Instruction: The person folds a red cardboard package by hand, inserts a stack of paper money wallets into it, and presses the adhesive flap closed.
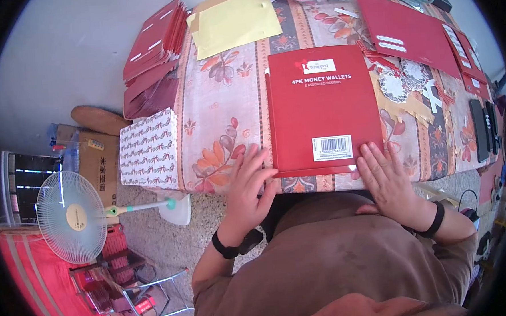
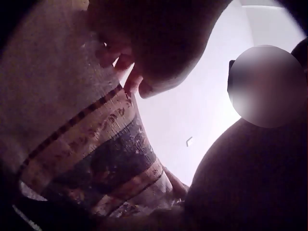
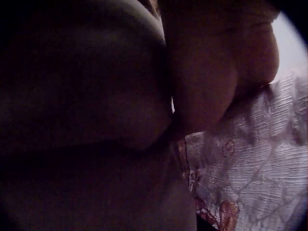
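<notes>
A red folder-like packet [image 1: 325,114] printed "4PK MONEY WALLETS" lies on the patterned tablecloth in front of the person. Near its bottom edge is a white barcode label [image 1: 332,148]. The left hand [image 1: 247,187] is at the packet's lower left corner, fingers spread and loosely bent. At the lower right corner, the right hand [image 1: 384,177] rests with its fingers straight over the edge. In the left wrist view the fingers [image 2: 126,72] show dark above the cloth. The right wrist view shows mostly the shadowed heel of the hand [image 3: 207,72]; its fingers are hidden.
Stacked red packets [image 1: 153,46] and a bow-patterned stack [image 1: 148,152] line the table's left side. Yellow sheets [image 1: 234,21] lie at the back. Cut-out paper pieces [image 1: 401,84] and a large red sheet [image 1: 406,32] are to the right. A fan [image 1: 72,218] stands left of the table.
</notes>
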### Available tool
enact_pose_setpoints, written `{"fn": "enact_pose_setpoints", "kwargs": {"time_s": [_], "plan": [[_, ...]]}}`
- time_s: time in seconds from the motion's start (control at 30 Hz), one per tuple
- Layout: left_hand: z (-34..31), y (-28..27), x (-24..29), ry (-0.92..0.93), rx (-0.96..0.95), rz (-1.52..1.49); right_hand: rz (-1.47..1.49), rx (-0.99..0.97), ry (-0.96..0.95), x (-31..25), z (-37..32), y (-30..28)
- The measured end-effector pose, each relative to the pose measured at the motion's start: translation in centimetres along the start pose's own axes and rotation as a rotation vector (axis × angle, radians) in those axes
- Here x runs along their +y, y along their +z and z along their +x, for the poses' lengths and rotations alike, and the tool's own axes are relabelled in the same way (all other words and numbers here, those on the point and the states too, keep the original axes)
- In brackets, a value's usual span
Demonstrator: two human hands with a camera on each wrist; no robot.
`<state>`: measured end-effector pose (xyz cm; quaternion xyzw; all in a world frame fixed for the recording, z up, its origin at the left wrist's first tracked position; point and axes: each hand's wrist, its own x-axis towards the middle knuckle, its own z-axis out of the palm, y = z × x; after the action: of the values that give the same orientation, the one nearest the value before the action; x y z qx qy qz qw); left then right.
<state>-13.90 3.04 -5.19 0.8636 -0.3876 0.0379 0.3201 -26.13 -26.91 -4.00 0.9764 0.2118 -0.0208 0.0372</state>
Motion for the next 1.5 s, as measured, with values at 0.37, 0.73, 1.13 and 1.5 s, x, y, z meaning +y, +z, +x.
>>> {"fn": "enact_pose_setpoints", "kwargs": {"time_s": [0.37, 0.73, 1.13, 1.5], "plan": [[1.5, 1.4, 1.0, -0.105, 0.13, 0.001, 0.011, -0.038, 0.036, -0.2, -0.1, -0.2], [1.2, 1.4, 1.3, -0.101, 0.039, 0.114, -0.009, -0.012, 0.027, 0.0, -0.2, -0.2], [1.8, 2.3, 3.1, 0.251, -0.327, 0.337, 0.01, 0.014, 0.013, 0.4, -0.5, 0.1], [1.8, 2.1, 3.1, 0.262, -0.31, 0.321, -0.188, -0.076, 0.015, 1.0, -2.9, -1.6]]}}
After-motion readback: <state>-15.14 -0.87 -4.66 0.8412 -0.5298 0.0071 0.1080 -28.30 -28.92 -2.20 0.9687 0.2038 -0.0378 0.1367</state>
